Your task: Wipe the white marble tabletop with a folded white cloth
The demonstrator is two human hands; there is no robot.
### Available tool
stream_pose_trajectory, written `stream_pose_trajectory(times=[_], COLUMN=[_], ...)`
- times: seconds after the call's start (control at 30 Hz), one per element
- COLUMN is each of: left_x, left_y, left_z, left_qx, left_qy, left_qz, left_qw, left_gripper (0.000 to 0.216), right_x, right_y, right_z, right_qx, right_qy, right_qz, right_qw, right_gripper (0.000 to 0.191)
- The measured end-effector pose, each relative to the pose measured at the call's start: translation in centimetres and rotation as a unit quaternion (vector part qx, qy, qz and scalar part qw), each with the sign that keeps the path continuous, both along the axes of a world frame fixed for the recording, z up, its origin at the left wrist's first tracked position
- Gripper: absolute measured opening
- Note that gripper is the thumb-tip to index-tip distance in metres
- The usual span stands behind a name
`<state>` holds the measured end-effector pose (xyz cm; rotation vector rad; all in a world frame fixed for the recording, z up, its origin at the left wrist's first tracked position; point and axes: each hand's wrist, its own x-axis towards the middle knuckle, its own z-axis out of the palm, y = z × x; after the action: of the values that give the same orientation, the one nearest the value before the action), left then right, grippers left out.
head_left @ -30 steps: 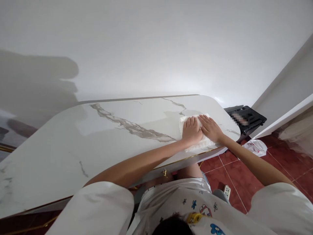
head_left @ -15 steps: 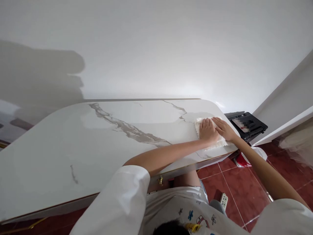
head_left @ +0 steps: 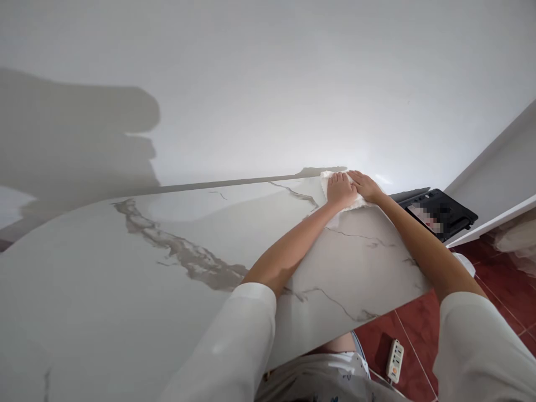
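A white cloth (head_left: pixel 360 202) lies on the far right part of the marble-patterned tabletop (head_left: pixel 201 318), close to the wall. My left hand (head_left: pixel 341 190) presses down on it, fingers bent against the fabric. Beside it my right hand (head_left: pixel 365 187) rests over the cloth with its fingers stretched out flat, their tips near the back edge. The two hands touch or nearly touch each other. Part of the cloth is hidden under both palms.
A white wall (head_left: pixel 268 84) rises behind the table. To the right is a black case (head_left: pixel 448 209) with a blurred label. A power strip (head_left: pixel 395 361) lies on the red tiled floor (head_left: pixel 419 335). Pale sheer fabric (head_left: pixel 517 240) hangs at the far right.
Both hands have slid the cloth away from the front right edge, toward the back edge by the wall and slightly left. The view has shifted and leaned closer over the table.
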<state>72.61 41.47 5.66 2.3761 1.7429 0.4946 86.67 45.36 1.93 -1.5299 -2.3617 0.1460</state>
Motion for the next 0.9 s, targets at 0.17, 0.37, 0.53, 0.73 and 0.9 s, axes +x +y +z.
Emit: stream_pose_trajectory(times=[0.17, 0.37, 0.53, 0.73, 0.9], left_x=[-0.5, -0.6, -0.8, -1.7, -2.5], left_y=[4.1, 5.5, 3.9, -1.0, -7.2], left_z=[-0.4, -0.7, -0.6, -0.2, 0.9], left_qx=[-0.002, -0.007, 0.009, 0.014, -0.035], left_qy=[0.011, 0.014, 0.019, 0.031, 0.013], left_qz=[-0.001, 0.008, -0.006, -0.026, -0.03], left_qw=[1.0, 1.0, 1.0, 0.999, 0.999], left_gripper=[0.038, 0.034, 0.035, 0.043, 0.05], right_x=[-0.9, -1.5, -1.5, -1.6, -1.9], right_y=[3.5, 4.3, 2.5, -2.8, -9.1], right_z=[0.3, 0.8, 0.9, 1.0, 1.4], right_qx=[-0.024, -0.044, -0.025, -0.032, -0.024], right_qy=[0.042, 0.052, 0.017, -0.026, -0.019], right_qz=[-0.022, -0.058, -0.034, -0.038, -0.023], right_qw=[0.999, 0.996, 0.999, 0.998, 0.999], right_gripper=[0.047, 0.041, 0.049, 0.056, 0.056])
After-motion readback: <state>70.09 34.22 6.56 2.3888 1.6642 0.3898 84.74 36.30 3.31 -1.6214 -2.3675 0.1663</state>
